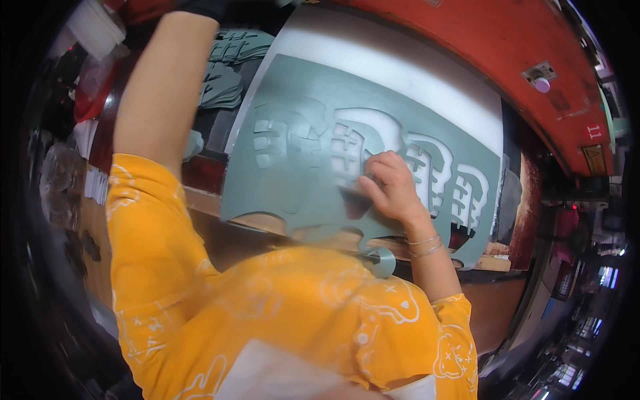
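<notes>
A large grey-green sheet (pixel 293 193) lies tilted on a white board, with several curved, toothed shapes cut through it. My right hand (pixel 393 185) is over the middle of the sheet, beside one of the cut-outs. Its thumb and fingers are curled together; what they pinch, if anything, is hidden. Thin bangles circle that wrist. My left arm reaches far up to the top left, where my left hand (pixel 203 7), in something dark like a glove, is mostly cut off and blurred. Its fingers do not show.
Stacks of matching green cut pieces (pixel 223 83) lie left of the white board (pixel 373 53). A red machine beam (pixel 480 47) with a pale purple button (pixel 541 85) spans the upper right. A wooden edge (pixel 493 264) runs along the front, and a red container (pixel 93 90) stands at the left.
</notes>
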### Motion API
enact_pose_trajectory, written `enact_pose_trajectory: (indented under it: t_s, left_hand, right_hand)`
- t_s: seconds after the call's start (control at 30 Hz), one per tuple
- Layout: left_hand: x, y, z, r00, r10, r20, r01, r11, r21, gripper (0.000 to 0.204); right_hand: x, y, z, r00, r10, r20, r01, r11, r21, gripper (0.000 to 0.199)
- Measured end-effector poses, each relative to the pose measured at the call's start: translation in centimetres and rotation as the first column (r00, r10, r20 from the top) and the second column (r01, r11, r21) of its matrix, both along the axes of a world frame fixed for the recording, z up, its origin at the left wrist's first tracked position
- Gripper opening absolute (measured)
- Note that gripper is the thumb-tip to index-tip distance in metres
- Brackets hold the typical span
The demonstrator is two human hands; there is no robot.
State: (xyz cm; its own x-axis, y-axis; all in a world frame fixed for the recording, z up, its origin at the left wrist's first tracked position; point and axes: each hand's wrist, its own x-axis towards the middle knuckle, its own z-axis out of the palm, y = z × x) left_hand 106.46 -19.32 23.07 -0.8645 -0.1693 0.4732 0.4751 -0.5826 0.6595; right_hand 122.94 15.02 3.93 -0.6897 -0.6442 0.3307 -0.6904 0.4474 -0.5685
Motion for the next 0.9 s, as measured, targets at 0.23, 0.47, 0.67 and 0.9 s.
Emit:
enact_pose_trajectory:
  t_s: [0.23, 0.47, 0.67, 0.9]
  left_hand:
    - [10.4, 0.7, -5.0, 0.916, 0.073, -0.394, -0.395, 0.325, -0.859, 0.036]
    - [22.3, 5.7, -17.2, 0.936, -0.264, -0.233, -0.281, -0.158, -0.947, 0.044]
    - [21.8, 5.9, -16.8, 0.863, -0.382, -0.331, -0.462, -0.328, -0.824, 0.046]
    - [19.9, 4.2, -15.8, 0.995, -0.098, 0.003, 0.031, 0.279, -0.960, 0.043]
  right_hand:
    - [-0.1, 0.0, -0.2, 0.995, -0.029, 0.092, 0.036, 0.997, -0.075, 0.012]
    - [0.0, -0.3, -0.2, 0.995, -0.049, 0.088, 0.056, 0.996, -0.074, 0.013]
    - [0.1, -0.4, -0.2, 0.997, -0.063, 0.049, 0.066, 0.996, -0.065, 0.014]
    - [0.3, -0.9, 0.8, 0.995, -0.047, 0.084, 0.052, 0.997, -0.061, 0.014]
